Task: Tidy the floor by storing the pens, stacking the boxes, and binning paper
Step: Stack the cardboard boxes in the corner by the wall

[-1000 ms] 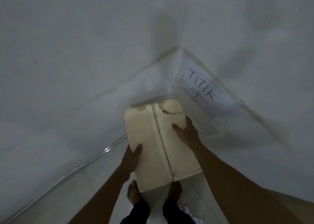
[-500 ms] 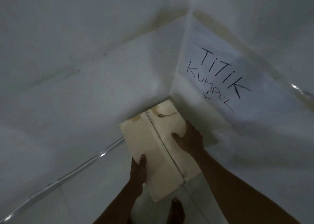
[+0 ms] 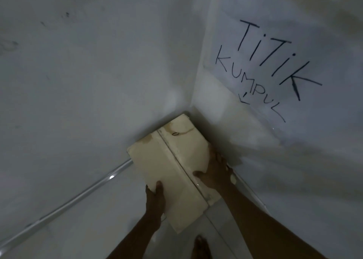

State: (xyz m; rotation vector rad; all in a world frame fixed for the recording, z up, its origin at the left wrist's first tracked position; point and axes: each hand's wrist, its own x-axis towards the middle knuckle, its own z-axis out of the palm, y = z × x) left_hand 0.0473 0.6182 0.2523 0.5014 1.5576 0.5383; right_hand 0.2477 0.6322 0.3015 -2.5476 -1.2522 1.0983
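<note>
A cream cardboard box [image 3: 169, 160] with a taped seam down its top sits low in the corner where two white walls meet. My left hand [image 3: 155, 200] grips its near left edge, thumb on top. My right hand [image 3: 214, 172] holds its right side, thumb on the top face and fingers down the side next to the right wall. No pens or paper are in view.
A white paper sign [image 3: 271, 66] with handwritten "TITIK KUMPUL" and a down arrow is taped to the right wall above the box. A pale pipe [image 3: 78, 196] runs along the base of the left wall. My bare foot [image 3: 200, 247] stands on the white tiled floor.
The box has gone down and deeper into the corner, both hands still on it. The view has dropped closer, so the sign looks larger.
</note>
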